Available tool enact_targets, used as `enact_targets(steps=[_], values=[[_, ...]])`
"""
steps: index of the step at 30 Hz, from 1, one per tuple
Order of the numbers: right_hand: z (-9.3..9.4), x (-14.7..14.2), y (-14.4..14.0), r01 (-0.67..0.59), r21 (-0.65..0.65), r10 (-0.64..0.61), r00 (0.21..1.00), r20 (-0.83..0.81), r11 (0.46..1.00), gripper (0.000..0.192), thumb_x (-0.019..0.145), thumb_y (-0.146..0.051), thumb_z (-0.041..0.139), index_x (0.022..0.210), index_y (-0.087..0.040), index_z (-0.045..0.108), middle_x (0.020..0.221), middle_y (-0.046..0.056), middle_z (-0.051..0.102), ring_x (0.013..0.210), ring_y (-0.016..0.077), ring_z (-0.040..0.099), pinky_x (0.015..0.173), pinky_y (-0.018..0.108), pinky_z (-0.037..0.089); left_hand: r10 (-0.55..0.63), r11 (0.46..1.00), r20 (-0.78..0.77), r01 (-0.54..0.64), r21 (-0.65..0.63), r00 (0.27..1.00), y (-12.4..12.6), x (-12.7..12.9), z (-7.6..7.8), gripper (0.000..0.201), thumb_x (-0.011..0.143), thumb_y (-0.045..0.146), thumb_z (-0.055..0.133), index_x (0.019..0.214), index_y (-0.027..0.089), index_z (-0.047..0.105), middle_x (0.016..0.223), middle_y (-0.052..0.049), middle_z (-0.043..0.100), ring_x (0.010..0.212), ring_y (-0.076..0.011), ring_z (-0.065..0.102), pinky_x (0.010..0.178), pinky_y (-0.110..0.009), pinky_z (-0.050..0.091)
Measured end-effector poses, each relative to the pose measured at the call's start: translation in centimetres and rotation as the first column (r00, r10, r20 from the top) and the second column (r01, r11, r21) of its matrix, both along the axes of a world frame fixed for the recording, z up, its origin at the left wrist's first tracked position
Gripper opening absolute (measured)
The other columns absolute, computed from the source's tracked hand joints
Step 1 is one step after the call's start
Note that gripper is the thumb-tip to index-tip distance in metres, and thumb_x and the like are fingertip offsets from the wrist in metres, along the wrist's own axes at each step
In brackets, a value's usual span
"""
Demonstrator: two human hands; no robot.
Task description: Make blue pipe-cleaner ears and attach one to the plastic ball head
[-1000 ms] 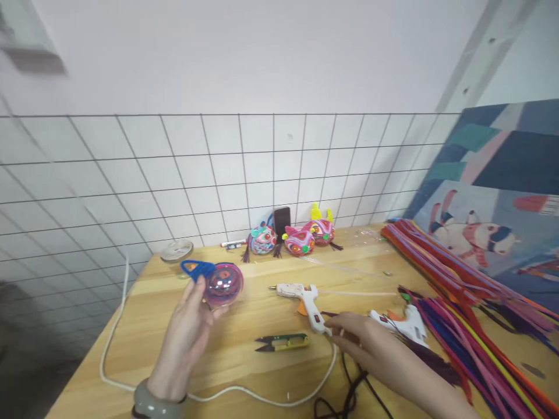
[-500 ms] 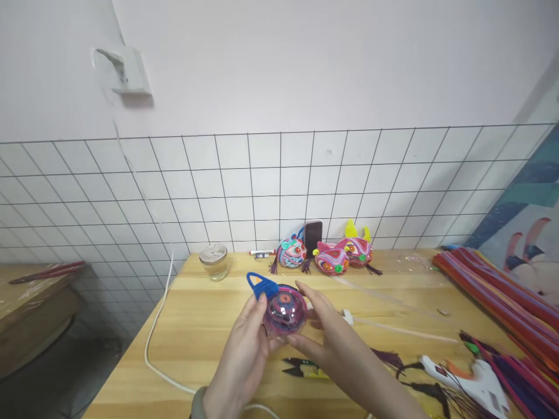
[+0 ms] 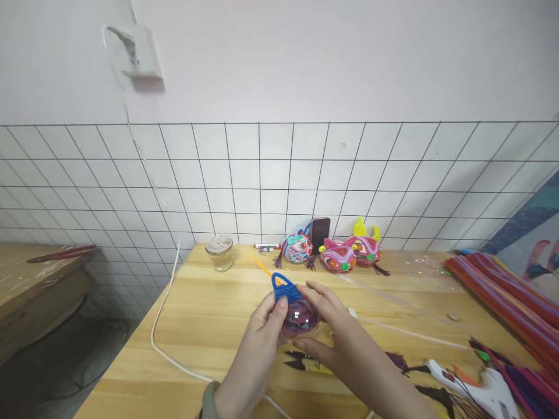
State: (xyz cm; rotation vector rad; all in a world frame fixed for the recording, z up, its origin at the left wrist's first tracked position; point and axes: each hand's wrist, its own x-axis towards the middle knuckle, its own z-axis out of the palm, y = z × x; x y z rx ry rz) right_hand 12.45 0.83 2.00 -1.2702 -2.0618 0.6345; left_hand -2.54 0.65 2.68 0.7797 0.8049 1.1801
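Above the tabletop [image 3: 209, 326], the left hand [image 3: 257, 355] and right hand [image 3: 340, 343] each close their grip on the pink ball [image 3: 299, 317] between them; its blue loop [image 3: 283, 286] sits above the left fingertips; snips [image 3: 301, 364] lie just below.

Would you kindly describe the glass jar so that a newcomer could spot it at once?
Find the wooden table and follow its far edge along the grid-tiled wall. Near the left corner stands the small glass jar, alone, clear and silver-lidded, unlike the colourful craft figures further right.
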Motion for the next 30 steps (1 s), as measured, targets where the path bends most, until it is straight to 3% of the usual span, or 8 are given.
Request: enact_targets(steps=[9,17,25,30], values=[[-0.2,-0.1,0.1,-0.031,0.021,0.031,0.999,-0.039,0.999,0.061,0.075,-0.022,0.059,0.129,-0.034,0.033,0.133,0.006,0.037,0.12,0.0251,0.039,0.098,0.042,0.035,-0.028,0.999,0.001,0.028,0.02,1.0,0.0,-0.4,0.3,0.036,0.077,0.036,0.056,0.109,0.02,0.059,0.108,-0.01,0.063,0.091,-0.024,0.06,0.074,-0.032,0.048],[1.0,-0.3,0.1,-0.12,-0.026,0.114,0.979,-0.168,0.992,0.052,0.08,-0.021,0.055,0.127,-0.032,0.036,0.127,0.005,0.042,0.116,0.0212,0.041,0.094,0.035,0.041,-0.106,0.991,0.058,0.1,0.084,0.993,0.0,-1.2,0.7,0.034,0.083,0.028,0.042,0.112,0.021,0.057,0.113,-0.008,0.06,0.102,-0.0245,0.053,0.076,-0.033,0.047],[1.0,0.2,0.2,-0.138,-0.089,0.115,0.966,-0.232,0.986,0.053,0.08,-0.023,0.054,0.129,-0.032,0.034,0.128,0.006,0.042,0.114,0.0224,0.044,0.083,0.032,0.05,-0.073,0.997,0.025,0.072,0.041,0.997,0.2,-1.1,0.1,0.038,0.08,0.034,0.052,0.117,0.023,0.054,0.115,-0.009,0.059,0.097,-0.0245,0.056,0.076,-0.034,0.047],[0.6,0.2,0.4,-0.154,-0.126,0.113,0.951,-0.289,0.98,0.053,0.08,-0.022,0.054,0.129,-0.031,0.034,0.129,0.006,0.039,0.114,0.022,0.043,0.082,0.03,0.051,-0.092,0.993,-0.014,0.092,0.079,0.996,0.2,-1.0,0.0,0.039,0.082,0.035,0.049,0.119,0.023,0.052,0.114,-0.009,0.06,0.096,-0.0237,0.057,0.077,-0.034,0.047]])
